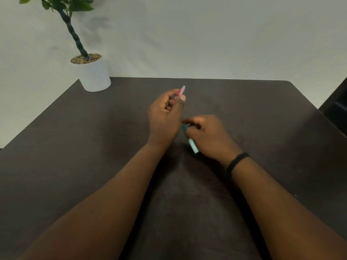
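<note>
My left hand (165,113) is raised over the middle of the dark table (75,147) and pinches a slim pink pen-like stick (181,91) between thumb and curled fingers; its pale tip points up and away. Just right of it and lower, my right hand (208,136) grips a teal pen-like stick (191,144). That stick's pale end pokes out under the palm toward me, and its middle is hidden by the fingers. The right hand is blurred. A black band (237,162) circles my right wrist.
A white pot (93,76) with pebbles and a leafy plant (75,34) stands at the table's far left corner. A pale wall lies behind the table. A dark piece of furniture (338,106) sits past the right edge.
</note>
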